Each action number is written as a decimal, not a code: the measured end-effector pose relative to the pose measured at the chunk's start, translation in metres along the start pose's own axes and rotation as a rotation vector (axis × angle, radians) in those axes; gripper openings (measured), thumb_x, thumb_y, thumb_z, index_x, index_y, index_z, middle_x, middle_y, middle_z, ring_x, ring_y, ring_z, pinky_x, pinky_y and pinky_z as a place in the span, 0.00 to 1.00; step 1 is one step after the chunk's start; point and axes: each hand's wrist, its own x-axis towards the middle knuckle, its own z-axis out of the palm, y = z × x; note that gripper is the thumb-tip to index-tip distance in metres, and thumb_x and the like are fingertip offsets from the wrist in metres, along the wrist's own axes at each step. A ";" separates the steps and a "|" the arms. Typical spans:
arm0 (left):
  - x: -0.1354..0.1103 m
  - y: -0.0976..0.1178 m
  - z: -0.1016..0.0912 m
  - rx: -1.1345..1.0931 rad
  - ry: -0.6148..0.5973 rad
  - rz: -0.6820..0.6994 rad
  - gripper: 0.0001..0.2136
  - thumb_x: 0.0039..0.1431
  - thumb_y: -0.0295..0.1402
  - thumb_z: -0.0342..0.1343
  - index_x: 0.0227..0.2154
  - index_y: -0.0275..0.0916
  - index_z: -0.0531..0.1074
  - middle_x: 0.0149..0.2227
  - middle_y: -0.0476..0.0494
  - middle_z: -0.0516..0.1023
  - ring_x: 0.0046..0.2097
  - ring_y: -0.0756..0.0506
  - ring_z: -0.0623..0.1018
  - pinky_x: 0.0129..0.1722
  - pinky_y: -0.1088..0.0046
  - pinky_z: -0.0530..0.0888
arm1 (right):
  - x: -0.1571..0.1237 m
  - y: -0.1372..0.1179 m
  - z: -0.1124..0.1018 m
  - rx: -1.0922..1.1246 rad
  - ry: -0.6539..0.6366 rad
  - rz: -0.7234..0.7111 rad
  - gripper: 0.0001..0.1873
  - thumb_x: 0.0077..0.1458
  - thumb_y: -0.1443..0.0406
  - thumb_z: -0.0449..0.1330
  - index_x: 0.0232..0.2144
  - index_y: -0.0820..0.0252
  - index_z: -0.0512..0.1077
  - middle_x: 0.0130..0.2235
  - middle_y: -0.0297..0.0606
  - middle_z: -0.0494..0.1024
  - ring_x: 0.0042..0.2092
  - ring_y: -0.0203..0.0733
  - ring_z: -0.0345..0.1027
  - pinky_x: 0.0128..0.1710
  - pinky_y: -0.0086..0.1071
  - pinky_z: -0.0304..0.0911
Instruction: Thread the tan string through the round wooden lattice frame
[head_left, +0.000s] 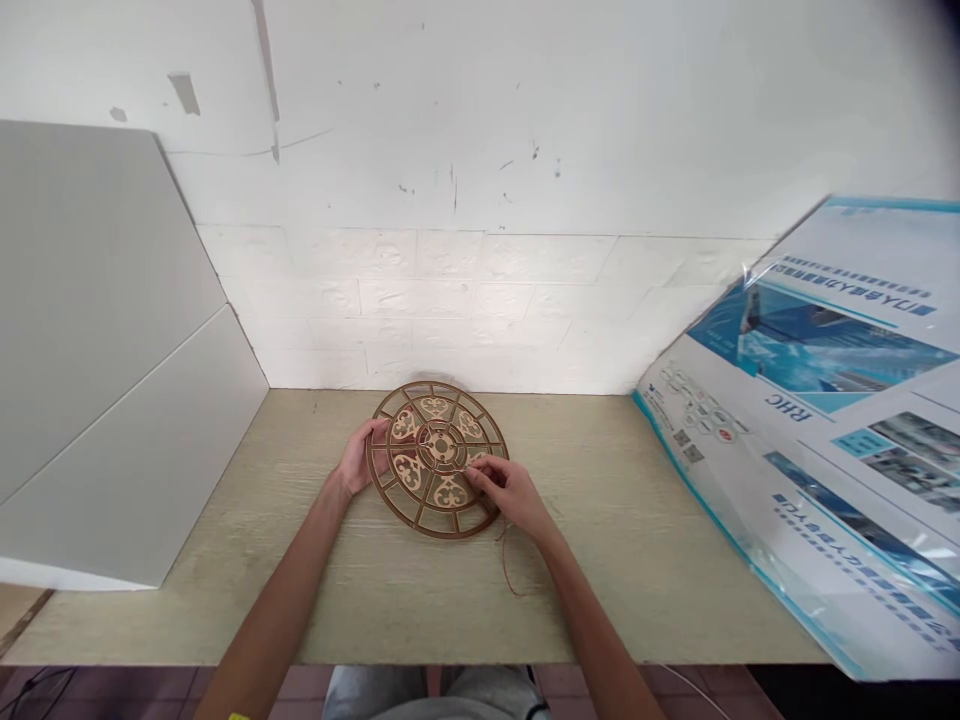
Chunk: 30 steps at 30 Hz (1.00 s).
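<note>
A round openwork wooden disc (452, 492) with spokes, rings and pale scroll-shaped inlays stands tilted above the table, its far rim near the wall. My left hand (363, 458) grips its left rim, the fingers reaching behind it. At the right of the disc's middle, my right hand (504, 487) has thumb and forefinger pinched together at the surface. Whatever lies in that pinch is too small to make out. A thin reddish thread (508, 570) hangs below the right hand and curls onto the table.
The pale wooden table (600, 560) runs back to a white brick-patterned wall (487, 280). Grey panels (97, 330) lean at the left. A blue and white printed poster (817, 400) under clear film stands slanted at the right. Cables lie on the floor below.
</note>
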 end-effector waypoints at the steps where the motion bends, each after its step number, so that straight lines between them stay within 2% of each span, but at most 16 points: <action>1: 0.000 0.000 0.000 0.000 0.002 -0.001 0.11 0.57 0.33 0.52 0.35 0.33 0.75 0.37 0.37 0.80 0.38 0.42 0.79 0.42 0.67 0.72 | 0.000 -0.001 -0.001 0.038 -0.010 0.001 0.21 0.55 0.49 0.56 0.29 0.61 0.74 0.25 0.34 0.72 0.26 0.36 0.60 0.25 0.28 0.55; 6: 0.000 0.000 0.000 0.000 0.006 -0.003 0.11 0.58 0.33 0.51 0.35 0.33 0.75 0.36 0.37 0.80 0.37 0.42 0.79 0.40 0.67 0.72 | -0.001 -0.007 -0.007 0.220 -0.065 0.004 0.20 0.55 0.49 0.58 0.30 0.61 0.73 0.31 0.36 0.74 0.32 0.37 0.64 0.32 0.29 0.60; 12: 0.000 0.000 0.002 -0.002 -0.016 0.005 0.11 0.57 0.33 0.52 0.35 0.32 0.75 0.37 0.36 0.80 0.38 0.41 0.79 0.42 0.66 0.72 | -0.006 -0.011 -0.012 0.267 -0.179 0.119 0.22 0.53 0.47 0.58 0.29 0.62 0.72 0.25 0.32 0.68 0.26 0.33 0.58 0.23 0.26 0.52; 15: -0.001 0.000 0.003 0.005 -0.010 0.008 0.10 0.56 0.32 0.52 0.35 0.32 0.75 0.36 0.37 0.80 0.38 0.41 0.79 0.43 0.66 0.72 | -0.005 -0.008 -0.011 0.222 -0.185 0.077 0.21 0.53 0.48 0.59 0.28 0.61 0.71 0.25 0.31 0.68 0.26 0.33 0.57 0.24 0.27 0.51; 17: -0.001 0.000 0.003 0.013 0.001 0.013 0.10 0.57 0.32 0.52 0.34 0.32 0.76 0.36 0.37 0.80 0.37 0.41 0.79 0.42 0.66 0.72 | -0.004 -0.005 -0.008 0.135 -0.141 0.021 0.21 0.54 0.48 0.58 0.28 0.60 0.71 0.24 0.31 0.67 0.25 0.33 0.57 0.24 0.27 0.51; 20: -0.001 -0.001 0.002 0.016 0.002 0.023 0.10 0.57 0.32 0.52 0.34 0.32 0.76 0.36 0.36 0.81 0.37 0.41 0.79 0.41 0.66 0.73 | -0.003 -0.002 -0.003 -0.026 -0.011 -0.048 0.20 0.57 0.49 0.55 0.29 0.60 0.71 0.22 0.31 0.66 0.24 0.35 0.57 0.24 0.29 0.51; 23: -0.001 -0.001 0.002 0.013 0.002 0.011 0.11 0.57 0.31 0.51 0.35 0.31 0.76 0.36 0.36 0.81 0.36 0.41 0.79 0.41 0.65 0.73 | -0.003 -0.002 0.004 -0.145 0.099 -0.121 0.18 0.60 0.51 0.52 0.31 0.59 0.70 0.25 0.35 0.71 0.26 0.37 0.61 0.26 0.30 0.55; 27: -0.002 0.000 0.003 0.024 0.042 -0.002 0.10 0.57 0.31 0.52 0.34 0.31 0.76 0.35 0.36 0.81 0.35 0.42 0.80 0.39 0.66 0.74 | -0.003 -0.002 0.012 -0.274 0.163 -0.244 0.16 0.64 0.55 0.49 0.33 0.58 0.69 0.32 0.40 0.76 0.32 0.41 0.67 0.32 0.33 0.60; 30: -0.003 0.000 0.004 0.040 0.056 0.005 0.09 0.57 0.31 0.52 0.33 0.31 0.76 0.35 0.37 0.81 0.34 0.43 0.80 0.39 0.67 0.74 | -0.003 -0.001 0.015 -0.313 0.198 -0.290 0.15 0.64 0.58 0.48 0.33 0.58 0.69 0.33 0.41 0.76 0.34 0.42 0.69 0.34 0.34 0.62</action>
